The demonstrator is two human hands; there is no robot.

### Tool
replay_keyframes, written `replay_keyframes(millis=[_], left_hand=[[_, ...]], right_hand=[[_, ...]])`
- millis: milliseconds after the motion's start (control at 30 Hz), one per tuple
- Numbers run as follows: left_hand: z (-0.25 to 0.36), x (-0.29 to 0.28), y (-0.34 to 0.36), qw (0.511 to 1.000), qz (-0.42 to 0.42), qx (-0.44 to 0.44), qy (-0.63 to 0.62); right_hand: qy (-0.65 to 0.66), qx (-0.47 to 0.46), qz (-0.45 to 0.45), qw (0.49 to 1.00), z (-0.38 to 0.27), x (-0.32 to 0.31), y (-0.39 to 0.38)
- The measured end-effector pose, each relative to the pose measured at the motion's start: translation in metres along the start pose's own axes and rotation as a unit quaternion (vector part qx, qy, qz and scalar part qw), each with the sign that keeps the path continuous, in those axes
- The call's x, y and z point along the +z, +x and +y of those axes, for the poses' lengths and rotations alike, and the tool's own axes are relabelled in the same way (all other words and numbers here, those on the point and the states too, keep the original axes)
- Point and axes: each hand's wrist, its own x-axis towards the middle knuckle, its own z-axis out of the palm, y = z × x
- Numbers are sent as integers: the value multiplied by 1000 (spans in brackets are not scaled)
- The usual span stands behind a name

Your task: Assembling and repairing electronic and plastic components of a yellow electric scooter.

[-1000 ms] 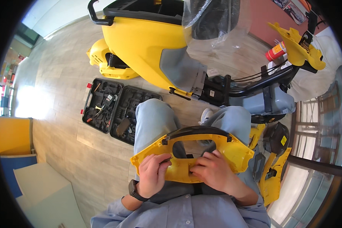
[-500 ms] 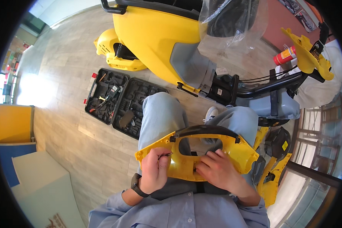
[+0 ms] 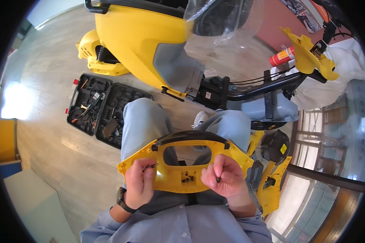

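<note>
Across my lap lies a yellow plastic panel (image 3: 170,176) with a large opening and a black curved handle (image 3: 192,137) along its far edge. Several small black screws (image 3: 188,177) sit in a square recess near its middle. My left hand (image 3: 140,182) is closed over the panel's left part, with a slim dark pointed piece (image 3: 153,165) sticking out between thumb and fingers. Above the panel's right part, my right hand (image 3: 227,178) pinches a small black screw (image 3: 218,180) between thumb and fingertips.
An opened black tool case (image 3: 97,133) lies on the floor ahead to the left. Beyond my knees stands a yellow scooter (image 3: 129,36), partly stripped, with cables and a black frame tube. More yellow panels (image 3: 268,202) lie at my right. A red cylinder (image 3: 282,56) stands farther back.
My right hand has lifted from the recess and turned, now pinching a small screw; the screws in the recess have come into sight. The whole scene has shifted left in view.
</note>
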Motion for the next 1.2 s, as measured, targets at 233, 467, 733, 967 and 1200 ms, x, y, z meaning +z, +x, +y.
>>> replay_keyframes(millis=[233, 467, 733, 967, 1200], left_hand=[[-3, 1, 1, 1000, 9, 16, 8], [0, 1, 5, 999, -17, 33, 0], [0, -1, 6, 998, -18, 54, 12], [-2, -5, 4, 995, 51, 84, 5], [-7, -9, -2, 995, 76, 68, -21]], right_hand=[[-75, -67, -2, 995, 1, 8, 8], [-218, -151, -16, 964, 0, 19, 14], [-358, -170, 14, 918, 6, 31, 23], [-635, -237, 20, 735, 8, 46, 44], [-762, -289, 3, 579, 33, 44, 76]])
